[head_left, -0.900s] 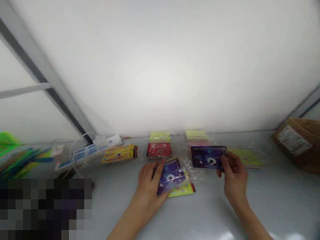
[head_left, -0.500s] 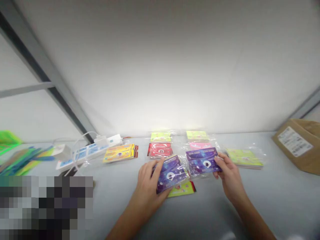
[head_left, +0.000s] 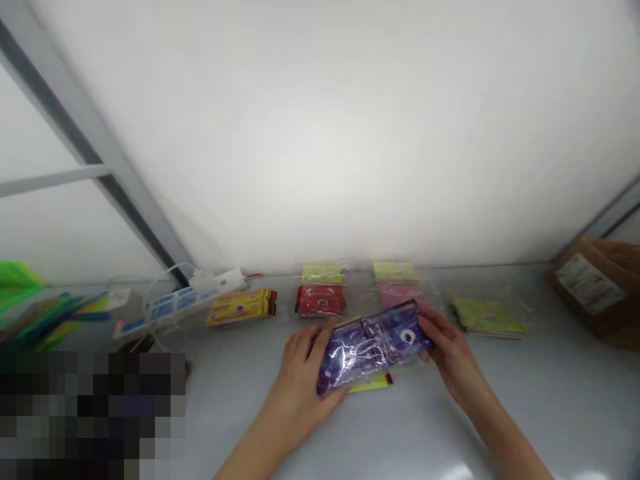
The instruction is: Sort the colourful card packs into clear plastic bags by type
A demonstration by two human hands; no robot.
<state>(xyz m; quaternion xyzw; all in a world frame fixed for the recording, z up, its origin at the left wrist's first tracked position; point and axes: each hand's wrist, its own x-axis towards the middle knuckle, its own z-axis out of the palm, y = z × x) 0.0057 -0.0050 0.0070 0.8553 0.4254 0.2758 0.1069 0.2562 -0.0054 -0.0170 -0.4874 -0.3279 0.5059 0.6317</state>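
Two purple galaxy-print card packs [head_left: 373,347] lie end to end in shiny clear plastic, held up just above the grey table [head_left: 540,393]. My left hand [head_left: 300,380] grips their left end, and my right hand [head_left: 447,350] grips the right end. Under the plastic's lower edge, a yellow-green pack [head_left: 370,383] shows only as a thin strip, the rest hidden. A red pack [head_left: 320,301] and a pink pack [head_left: 400,297] lie just beyond the purple packs.
Along the wall lie a yellow pack [head_left: 241,307], a lime pack [head_left: 321,273], and other lime packs [head_left: 395,271] [head_left: 489,317]. A white power strip [head_left: 185,300] with cables sits left, beside bright green items [head_left: 15,287]. A cardboard parcel [head_left: 590,287] sits right.
The two purple packs, separate before, now lie as one strip in the plastic, held by both hands. My right hand has moved left and lower, covering more of the yellow-green pack.
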